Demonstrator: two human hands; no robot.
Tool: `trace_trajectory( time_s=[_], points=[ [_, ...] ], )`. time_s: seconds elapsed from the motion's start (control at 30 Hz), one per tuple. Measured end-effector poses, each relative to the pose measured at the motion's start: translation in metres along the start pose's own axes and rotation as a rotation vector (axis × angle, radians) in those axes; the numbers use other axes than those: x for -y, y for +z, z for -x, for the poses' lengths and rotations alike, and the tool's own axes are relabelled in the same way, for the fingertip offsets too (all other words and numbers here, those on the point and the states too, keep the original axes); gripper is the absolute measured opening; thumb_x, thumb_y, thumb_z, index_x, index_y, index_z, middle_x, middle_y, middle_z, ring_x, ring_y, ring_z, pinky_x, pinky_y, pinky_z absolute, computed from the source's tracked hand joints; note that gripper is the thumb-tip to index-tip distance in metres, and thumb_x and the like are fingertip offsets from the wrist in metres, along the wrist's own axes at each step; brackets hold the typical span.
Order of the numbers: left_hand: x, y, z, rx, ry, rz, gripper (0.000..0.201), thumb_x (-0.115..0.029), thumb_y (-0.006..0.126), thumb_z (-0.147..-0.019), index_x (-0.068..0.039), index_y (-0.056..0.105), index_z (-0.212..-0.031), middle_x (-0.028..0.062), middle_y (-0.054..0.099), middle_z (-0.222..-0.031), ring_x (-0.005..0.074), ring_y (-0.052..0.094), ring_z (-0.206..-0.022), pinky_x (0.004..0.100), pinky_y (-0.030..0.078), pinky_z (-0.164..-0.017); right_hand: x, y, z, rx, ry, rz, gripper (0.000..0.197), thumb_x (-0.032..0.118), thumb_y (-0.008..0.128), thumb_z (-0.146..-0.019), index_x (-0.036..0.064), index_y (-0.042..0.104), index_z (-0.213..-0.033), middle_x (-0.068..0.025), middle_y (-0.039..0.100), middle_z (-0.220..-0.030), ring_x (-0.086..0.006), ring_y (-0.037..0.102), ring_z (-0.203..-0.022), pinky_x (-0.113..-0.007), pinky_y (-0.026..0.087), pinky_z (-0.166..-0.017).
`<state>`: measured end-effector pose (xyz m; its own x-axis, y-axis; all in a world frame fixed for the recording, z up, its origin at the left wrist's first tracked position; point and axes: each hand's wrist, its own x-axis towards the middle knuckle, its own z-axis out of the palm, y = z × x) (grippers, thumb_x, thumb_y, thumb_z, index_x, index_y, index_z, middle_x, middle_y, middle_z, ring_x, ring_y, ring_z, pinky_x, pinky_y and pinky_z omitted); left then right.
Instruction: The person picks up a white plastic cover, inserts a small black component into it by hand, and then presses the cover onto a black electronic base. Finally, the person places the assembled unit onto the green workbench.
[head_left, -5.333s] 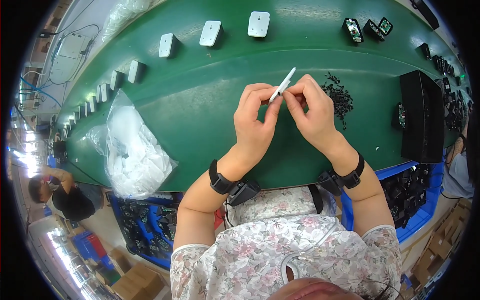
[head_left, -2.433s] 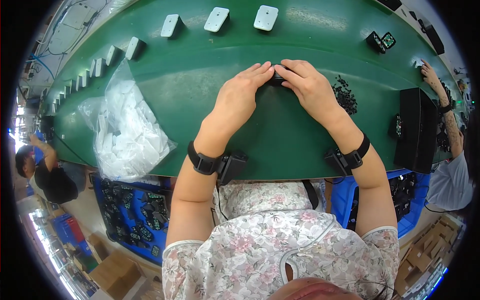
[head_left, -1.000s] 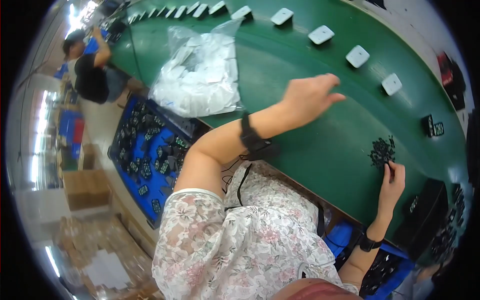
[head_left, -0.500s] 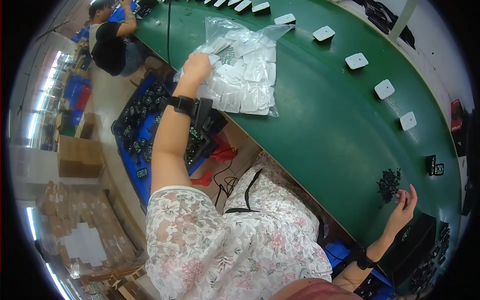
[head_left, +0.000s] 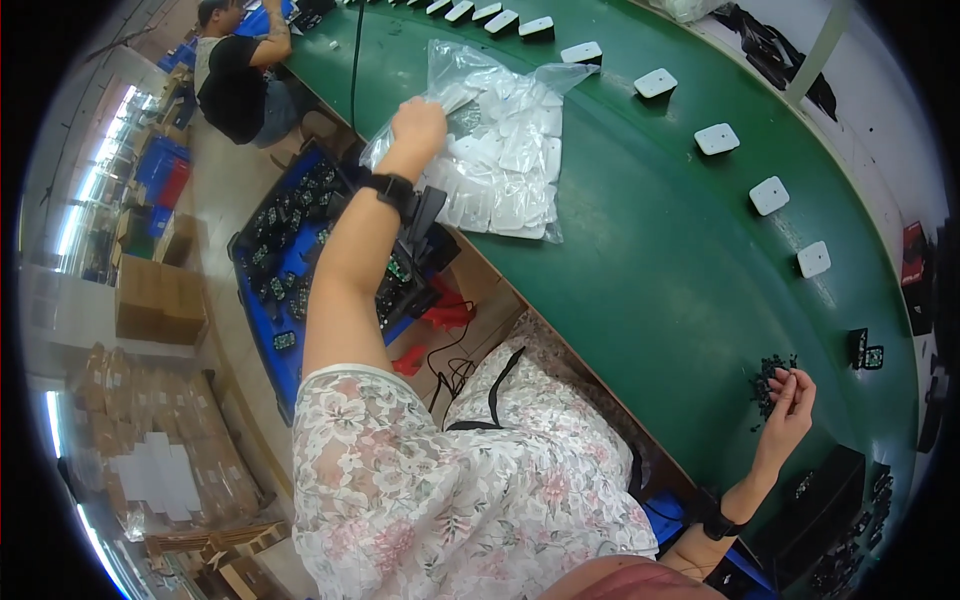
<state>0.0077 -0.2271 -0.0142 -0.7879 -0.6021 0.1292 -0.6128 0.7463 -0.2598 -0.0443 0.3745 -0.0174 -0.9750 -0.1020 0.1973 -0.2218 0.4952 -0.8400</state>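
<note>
My left hand (head_left: 420, 126) is over the left side of a clear plastic bag (head_left: 487, 222) filled with white plastic covers (head_left: 520, 155). Its fingers are curled beside the covers, and whatever they hold is hidden from view. At the right, my right hand (head_left: 790, 410) reaches over a small pile of tiny black parts (head_left: 766, 385) on the green table (head_left: 640, 290). Thumb and fingers come together at the pile's edge, and anything between them is too small to make out.
White-topped black pieces (head_left: 716, 140) stand in a curved row along the far side. An open black case (head_left: 866, 350) lies near the right edge. A black box (head_left: 820, 500) is beside my right forearm. Blue tray (head_left: 262, 335) with circuit boards sits left; a co-worker (head_left: 235, 85) sits beyond.
My left hand has shifted slightly right over the bag, its fingers more curled. My right hand has moved left onto the pile, and its raised fingers have come down and together.
</note>
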Motion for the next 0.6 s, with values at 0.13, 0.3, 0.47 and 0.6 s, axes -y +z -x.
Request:
trace_trajectory(
  time_s=[0.13,0.3,0.47,0.6],
  points=[
    [-0.021,-0.006,0.014,-0.487,-0.023,0.471,0.018,-0.017,0.051,-0.089,-0.006,0.065,-0.093,0.0155,0.063,-0.098,0.0349,0.062,-0.087,0.0421,0.051,-0.075,-0.004,-0.007,-0.006,-0.006,-0.183,0.243,0.015,0.008,0.051,-0.095,0.0001,0.059,-0.104,-0.004,0.061,-0.096,-0.0096,0.058,-0.086,-0.019,0.041,-0.069],
    [-0.133,-0.075,0.065,-0.465,0.337,1.257,0.019,-0.013,0.064,-0.084,-0.004,0.064,-0.1,0.018,0.066,-0.089,0.0336,0.063,-0.078,0.0384,0.051,-0.067,0.011,-0.001,-0.015,-0.043,-0.138,-0.008,0.011,0.004,0.055,-0.092,-0.0014,0.058,-0.101,-0.0054,0.06,-0.099,-0.0113,0.059,-0.086,-0.019,0.043,-0.071],
    [-0.258,-0.111,0.125,-0.06,0.755,1.541,0.021,-0.007,0.065,-0.084,0.0,0.062,-0.104,0.009,0.057,-0.082,0.0113,0.056,-0.05,0.0252,0.045,-0.044,0.053,0.027,-0.033,-0.03,-0.114,-0.411,0.008,0.002,0.056,-0.091,-0.0037,0.056,-0.096,-0.013,0.064,-0.093,-0.0155,0.062,-0.081,-0.026,0.052,-0.073],
    [-0.312,-0.127,0.152,0.266,0.752,1.647,0.021,-0.007,0.066,-0.083,-0.002,0.06,-0.103,0.0105,0.059,-0.079,0.0169,0.055,-0.051,0.0286,0.046,-0.049,0.055,0.039,-0.036,-0.017,0.041,-0.587,0.02,0.004,0.054,-0.092,-0.0043,0.054,-0.11,-0.0159,0.065,-0.091,-0.0175,0.064,-0.076,-0.027,0.053,-0.07]
  ],
)
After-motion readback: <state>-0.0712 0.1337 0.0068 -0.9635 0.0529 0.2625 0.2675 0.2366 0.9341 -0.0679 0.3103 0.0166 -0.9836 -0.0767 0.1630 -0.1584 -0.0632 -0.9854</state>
